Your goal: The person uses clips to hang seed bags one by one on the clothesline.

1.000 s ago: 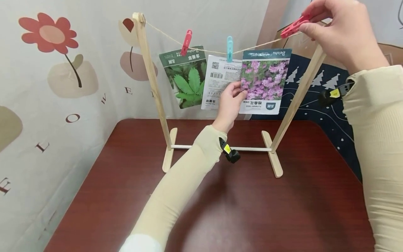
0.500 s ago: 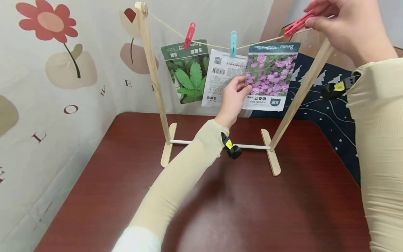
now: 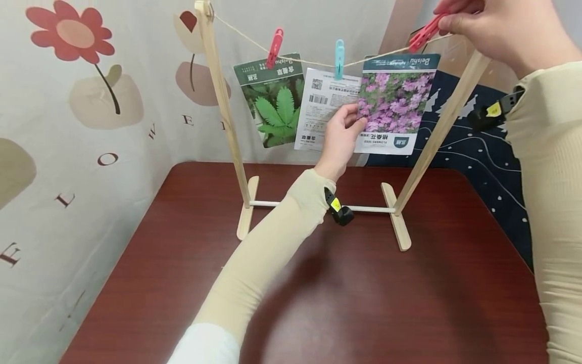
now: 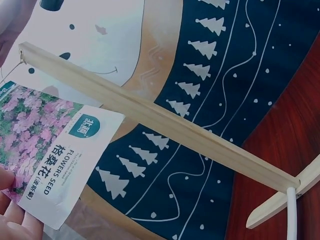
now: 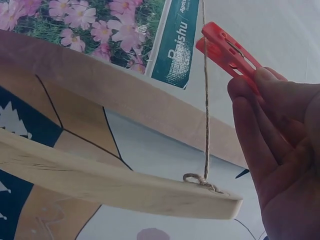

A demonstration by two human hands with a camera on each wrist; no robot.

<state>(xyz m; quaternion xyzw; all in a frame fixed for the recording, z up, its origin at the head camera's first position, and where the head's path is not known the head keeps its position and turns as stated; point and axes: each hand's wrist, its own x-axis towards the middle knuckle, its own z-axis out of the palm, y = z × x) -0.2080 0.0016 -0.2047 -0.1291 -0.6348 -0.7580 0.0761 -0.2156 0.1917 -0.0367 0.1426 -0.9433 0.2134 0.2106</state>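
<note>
My left hand (image 3: pixel 338 139) pinches the lower left edge of a pink-flower seed packet (image 3: pixel 400 101), its print upside down in the head view. The packet's dark green top edge lies close to the twine (image 5: pixel 206 115). At the upper right, my right hand (image 3: pixel 514 30) pinches a red clothespin (image 3: pixel 424 35) between thumb and fingers. In the right wrist view, the clothespin's tip meets the twine beside the packet's top corner; whether it grips the twine I cannot tell. The left wrist view shows the packet (image 4: pixel 55 155) with fingers at its edge.
A red clothespin (image 3: pixel 275 48) holds a green-leaf seed packet (image 3: pixel 278 114) on the line. A blue clothespin (image 3: pixel 339 59) holds a white packet (image 3: pixel 313 108), back side showing. Wooden posts (image 3: pixel 220 96) on feet stand on the dark red table (image 3: pixel 364 303), joined by a white rod (image 3: pixel 370 209).
The flower packet has moved up and right, closer to the twine and the right-hand clothespin. That clothespin has tilted more steeply. The head view has shifted slightly.
</note>
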